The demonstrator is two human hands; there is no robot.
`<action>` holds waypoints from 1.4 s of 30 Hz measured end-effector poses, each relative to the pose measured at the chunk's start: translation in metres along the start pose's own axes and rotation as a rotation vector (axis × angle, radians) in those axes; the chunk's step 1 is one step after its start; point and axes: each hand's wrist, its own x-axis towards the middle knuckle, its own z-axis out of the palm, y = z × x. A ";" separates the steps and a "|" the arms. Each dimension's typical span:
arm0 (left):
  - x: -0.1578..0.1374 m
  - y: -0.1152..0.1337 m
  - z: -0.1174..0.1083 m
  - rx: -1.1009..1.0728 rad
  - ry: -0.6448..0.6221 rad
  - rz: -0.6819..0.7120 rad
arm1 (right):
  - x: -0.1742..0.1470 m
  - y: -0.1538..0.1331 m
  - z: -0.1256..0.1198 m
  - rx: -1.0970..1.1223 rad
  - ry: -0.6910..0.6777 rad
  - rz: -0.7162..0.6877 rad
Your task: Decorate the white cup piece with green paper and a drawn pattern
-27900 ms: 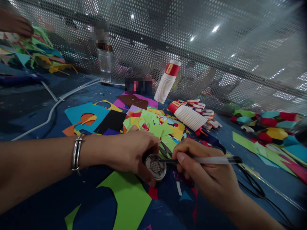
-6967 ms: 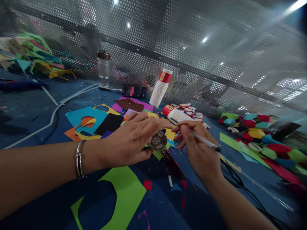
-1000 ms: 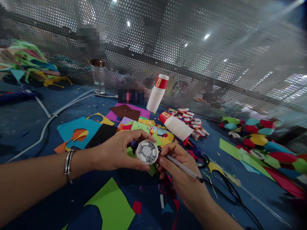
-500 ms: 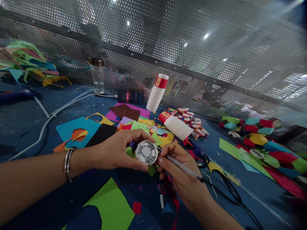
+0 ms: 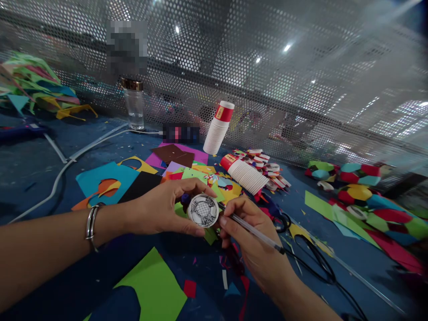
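Note:
Between the thumb and fingers of my left hand [image 5: 163, 207] is a small round white disc [image 5: 203, 210] with a raised rim, perhaps a paper cup base. Black pen lines cover its face: a cross-hatched centre with dark marks around it. My right hand [image 5: 249, 232] grips a pen [image 5: 256, 232] with a clear barrel and black end. The pen's tip points at the disc's right edge; whether it touches is hidden by the fingers. Below the hands lies a green sheet [image 5: 158, 285] with a curved cutout, beside a small red paper square [image 5: 190, 289].
A stack of paper cups [image 5: 217, 129] stands at the back, and another stack [image 5: 245, 174] lies on its side. A glass bottle [image 5: 134, 107], coloured paper sheets [image 5: 107, 178], a black cable [image 5: 321, 267] and patchwork paper balls [image 5: 394, 218] surround the hands.
Both hands keep their holds on the disc and pen with almost no movement. The whole view has shifted slightly.

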 end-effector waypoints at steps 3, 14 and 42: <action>0.000 0.001 -0.001 0.002 -0.010 0.002 | -0.001 -0.001 0.000 -0.024 0.009 0.004; 0.001 0.002 0.002 -0.328 -0.044 -0.176 | 0.001 0.000 -0.001 -0.037 0.007 -0.019; 0.003 0.003 0.010 -0.355 0.220 -0.234 | 0.000 -0.008 -0.001 -0.801 -0.073 -0.295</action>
